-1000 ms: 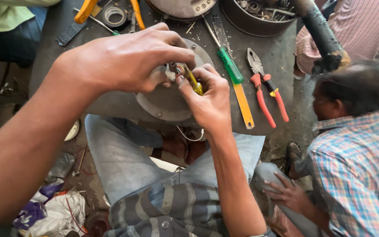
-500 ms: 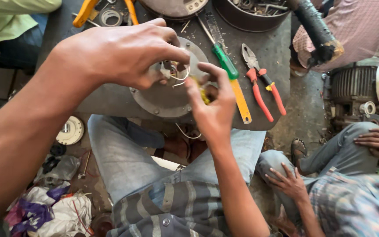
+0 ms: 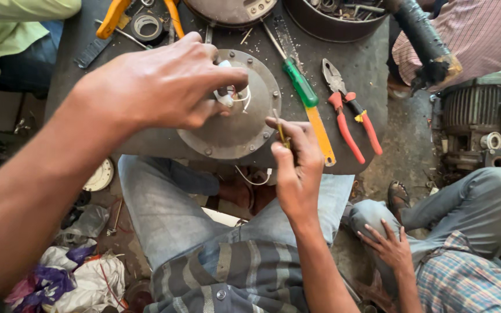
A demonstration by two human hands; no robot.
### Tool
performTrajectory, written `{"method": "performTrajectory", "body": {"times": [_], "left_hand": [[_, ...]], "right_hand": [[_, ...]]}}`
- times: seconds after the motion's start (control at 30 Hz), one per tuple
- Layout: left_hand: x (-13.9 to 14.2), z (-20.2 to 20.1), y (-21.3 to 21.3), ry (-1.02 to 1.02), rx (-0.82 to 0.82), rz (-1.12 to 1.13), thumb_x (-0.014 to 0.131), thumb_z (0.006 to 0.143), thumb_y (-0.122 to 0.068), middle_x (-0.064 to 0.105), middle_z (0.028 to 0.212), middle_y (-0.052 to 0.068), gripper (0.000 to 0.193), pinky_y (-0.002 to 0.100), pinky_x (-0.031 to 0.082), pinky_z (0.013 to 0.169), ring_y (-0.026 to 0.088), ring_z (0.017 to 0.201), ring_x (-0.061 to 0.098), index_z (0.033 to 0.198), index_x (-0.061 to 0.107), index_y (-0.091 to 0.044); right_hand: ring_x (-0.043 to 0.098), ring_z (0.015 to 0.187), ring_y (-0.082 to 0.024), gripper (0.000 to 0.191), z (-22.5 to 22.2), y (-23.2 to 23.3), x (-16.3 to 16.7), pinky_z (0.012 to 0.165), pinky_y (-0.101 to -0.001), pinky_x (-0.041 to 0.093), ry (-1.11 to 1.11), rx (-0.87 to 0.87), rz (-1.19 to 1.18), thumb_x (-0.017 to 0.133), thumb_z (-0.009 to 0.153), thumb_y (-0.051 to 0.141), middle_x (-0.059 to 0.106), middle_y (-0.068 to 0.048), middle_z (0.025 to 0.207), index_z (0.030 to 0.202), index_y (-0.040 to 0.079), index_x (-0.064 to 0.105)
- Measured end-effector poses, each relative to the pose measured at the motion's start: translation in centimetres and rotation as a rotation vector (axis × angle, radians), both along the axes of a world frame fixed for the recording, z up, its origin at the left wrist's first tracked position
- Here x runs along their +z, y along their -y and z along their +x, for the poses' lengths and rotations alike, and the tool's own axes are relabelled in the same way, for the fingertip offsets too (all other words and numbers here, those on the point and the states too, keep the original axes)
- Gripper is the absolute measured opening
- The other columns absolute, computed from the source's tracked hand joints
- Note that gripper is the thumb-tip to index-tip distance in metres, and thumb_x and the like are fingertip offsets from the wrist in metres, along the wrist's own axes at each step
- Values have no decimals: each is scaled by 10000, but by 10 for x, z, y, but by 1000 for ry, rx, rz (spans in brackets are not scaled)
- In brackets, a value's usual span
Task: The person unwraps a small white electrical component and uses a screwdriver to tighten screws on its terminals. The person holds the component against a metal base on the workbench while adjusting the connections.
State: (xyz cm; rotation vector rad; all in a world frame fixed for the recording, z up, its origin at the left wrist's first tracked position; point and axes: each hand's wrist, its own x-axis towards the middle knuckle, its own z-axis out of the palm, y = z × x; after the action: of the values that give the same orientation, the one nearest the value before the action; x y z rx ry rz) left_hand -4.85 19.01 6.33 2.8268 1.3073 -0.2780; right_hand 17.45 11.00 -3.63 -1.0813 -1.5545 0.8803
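Left hand (image 3: 163,87) pinches white wires (image 3: 240,97) atop the round metal motor cover (image 3: 227,127), right hand (image 3: 297,168) grips a thin yellow tool (image 3: 280,128) beside it; wiring looks unfinished.

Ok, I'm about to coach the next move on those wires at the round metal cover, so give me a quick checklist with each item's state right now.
1. Left hand pinching the white wires at the cover's middle: ok.
2. Right hand holding the thin yellow-handled tool: ok.
3. Tool tip touching the wires: not ok, it is apart.
4. Round metal cover resting on the dark table: ok.
5. Red-handled pliers and green-handled screwdriver lying beside the cover: ok.
6. Wire ends bare: cannot tell.
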Motion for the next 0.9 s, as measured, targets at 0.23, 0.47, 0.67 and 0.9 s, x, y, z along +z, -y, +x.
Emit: {"method": "performTrajectory", "body": {"times": [0.23,0.47,0.67,0.9], "left_hand": [[-1,2,5,128,105,-27,752,821,-356,651,1008,225,554,471,510,843,407,982,619,1323,596,-182],[-12,-2,14,307,112,46,785,787,-295,617,953,200,528,473,498,864,393,996,568,1279,653,-156],[-22,-7,17,428,105,79,800,789,-278,590,936,200,510,482,488,867,402,974,540,1268,672,-154],[-24,-10,18,456,106,74,799,789,-278,587,955,201,522,485,492,868,409,1000,534,1276,660,-153]], "right_hand": [[705,857,-183,287,-11,1,14,774,-306,550,182,-79,12,746,921,15,701,-105,1018,1203,22,694],[757,931,-232,186,-26,6,9,814,-327,585,128,-140,91,764,945,7,730,-121,1036,1112,15,684],[731,976,-255,228,-31,8,5,846,-352,574,171,-162,148,765,922,-15,699,-123,1080,1131,45,695],[706,994,-261,258,-33,14,6,864,-363,565,197,-188,164,754,926,-28,672,-111,1102,1161,62,696]]}}
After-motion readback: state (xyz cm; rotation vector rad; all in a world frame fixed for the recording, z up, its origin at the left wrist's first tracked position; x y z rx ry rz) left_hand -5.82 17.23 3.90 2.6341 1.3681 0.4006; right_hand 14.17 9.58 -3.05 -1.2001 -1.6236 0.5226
